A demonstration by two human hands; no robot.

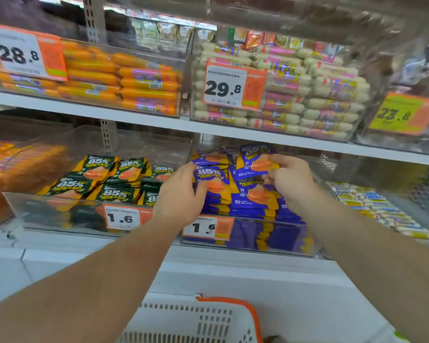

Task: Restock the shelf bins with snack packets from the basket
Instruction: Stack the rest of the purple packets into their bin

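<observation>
The purple snack packets [255, 194] are glossy printed film, as are the green packets [104, 177] to their left. Their bins [270, 233] are clear, shiny plastic. Nearest, the white basket [183, 320] is matt perforated plastic with an orange rim.

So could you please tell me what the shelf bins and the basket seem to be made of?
The shelf bins look like clear, glossy rigid plastic, perhaps acrylic: the packets show through the walls, which carry glare. The basket looks like matte white moulded plastic with slotted walls and an orange rim.
</observation>
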